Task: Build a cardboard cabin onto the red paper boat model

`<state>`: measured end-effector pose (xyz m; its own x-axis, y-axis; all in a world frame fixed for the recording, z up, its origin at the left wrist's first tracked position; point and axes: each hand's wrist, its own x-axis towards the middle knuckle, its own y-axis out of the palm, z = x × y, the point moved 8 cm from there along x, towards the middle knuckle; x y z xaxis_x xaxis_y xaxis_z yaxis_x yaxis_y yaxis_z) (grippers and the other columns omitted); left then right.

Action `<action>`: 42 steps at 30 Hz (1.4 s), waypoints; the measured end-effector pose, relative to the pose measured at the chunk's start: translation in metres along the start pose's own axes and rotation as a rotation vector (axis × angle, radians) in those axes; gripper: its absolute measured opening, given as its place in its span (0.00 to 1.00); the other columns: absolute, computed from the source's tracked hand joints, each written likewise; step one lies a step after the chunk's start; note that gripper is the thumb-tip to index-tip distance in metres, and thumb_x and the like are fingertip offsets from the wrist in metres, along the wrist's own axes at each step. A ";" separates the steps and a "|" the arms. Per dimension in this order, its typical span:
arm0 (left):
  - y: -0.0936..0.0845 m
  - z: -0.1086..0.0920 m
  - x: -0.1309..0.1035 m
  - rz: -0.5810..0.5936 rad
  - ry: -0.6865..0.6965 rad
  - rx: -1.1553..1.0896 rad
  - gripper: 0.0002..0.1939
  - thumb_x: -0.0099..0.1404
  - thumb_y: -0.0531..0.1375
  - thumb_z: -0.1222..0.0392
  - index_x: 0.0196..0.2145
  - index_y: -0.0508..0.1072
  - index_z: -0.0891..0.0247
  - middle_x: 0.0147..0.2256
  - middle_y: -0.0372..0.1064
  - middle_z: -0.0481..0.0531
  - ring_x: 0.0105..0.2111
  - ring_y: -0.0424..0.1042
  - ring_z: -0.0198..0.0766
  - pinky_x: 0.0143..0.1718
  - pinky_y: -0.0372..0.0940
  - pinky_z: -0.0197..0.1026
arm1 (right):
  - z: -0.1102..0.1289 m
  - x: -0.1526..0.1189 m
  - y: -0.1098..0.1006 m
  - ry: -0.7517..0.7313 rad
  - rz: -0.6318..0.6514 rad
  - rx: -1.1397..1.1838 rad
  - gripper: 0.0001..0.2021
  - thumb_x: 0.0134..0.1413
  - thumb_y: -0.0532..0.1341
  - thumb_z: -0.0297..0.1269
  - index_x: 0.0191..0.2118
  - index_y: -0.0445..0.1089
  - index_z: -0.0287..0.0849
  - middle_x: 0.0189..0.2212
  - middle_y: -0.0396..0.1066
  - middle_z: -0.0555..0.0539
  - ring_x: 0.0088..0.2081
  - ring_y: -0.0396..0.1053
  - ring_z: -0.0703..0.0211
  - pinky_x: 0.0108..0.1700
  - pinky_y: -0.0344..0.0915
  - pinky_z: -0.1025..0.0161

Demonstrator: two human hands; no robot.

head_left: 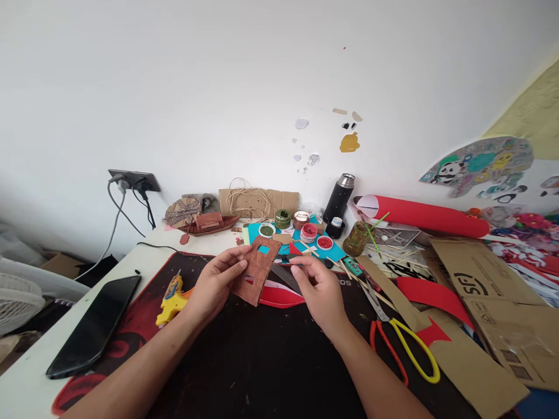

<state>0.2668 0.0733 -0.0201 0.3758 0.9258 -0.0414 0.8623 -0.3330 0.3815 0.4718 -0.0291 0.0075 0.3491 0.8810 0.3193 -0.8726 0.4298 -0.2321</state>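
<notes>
My left hand point(222, 278) grips a brown-painted cardboard panel point(251, 265) by its left edge, thumb in front. The panel is tilted and has a square window cut near its top and another cut-out lower down. To its right, my right hand point(321, 291) has thumb and index finger close together at a dark, thin piece; what they pinch is too small to make out. A flat dark grey strip point(286, 278) runs between the panel and that hand. Behind and below the panel lies a red curved, boat-like piece point(277, 295), partly hidden, on the black mat point(262, 366).
A yellow glue gun point(172, 302) and a phone point(94, 326) lie left. Scissors point(386, 320) and cardboard point(471, 361) lie right. Behind stand paint jars point(283, 219), a brown boat model point(209, 224), a black flask point(339, 198) and a brush jar point(356, 238).
</notes>
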 end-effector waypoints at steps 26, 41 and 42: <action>0.021 0.005 -0.011 0.302 -0.077 0.395 0.30 0.60 0.74 0.47 0.58 0.80 0.55 0.55 0.81 0.57 0.54 0.79 0.54 0.56 0.73 0.52 | -0.005 -0.002 0.010 0.013 0.101 -0.126 0.12 0.66 0.63 0.40 0.45 0.84 0.46 0.33 0.83 0.46 0.29 0.75 0.54 0.34 0.68 0.60; 0.019 -0.013 -0.012 0.197 0.192 0.788 0.24 0.61 0.72 0.46 0.54 0.83 0.52 0.55 0.81 0.55 0.56 0.76 0.58 0.64 0.65 0.55 | -0.009 -0.002 0.015 0.146 0.171 -0.008 0.11 0.64 0.64 0.41 0.41 0.85 0.46 0.27 0.78 0.48 0.26 0.70 0.56 0.31 0.63 0.61; 0.018 -0.013 -0.012 0.198 0.188 0.787 0.24 0.60 0.72 0.46 0.54 0.84 0.52 0.55 0.81 0.55 0.56 0.76 0.58 0.64 0.65 0.55 | -0.009 -0.002 0.015 0.149 0.174 -0.005 0.11 0.64 0.64 0.41 0.41 0.85 0.46 0.27 0.78 0.48 0.26 0.70 0.56 0.31 0.63 0.61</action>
<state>0.2739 0.0585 -0.0008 0.5423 0.8284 0.1403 0.7980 -0.4557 -0.3944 0.4611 -0.0228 -0.0047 0.2401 0.9614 0.1346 -0.9227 0.2691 -0.2760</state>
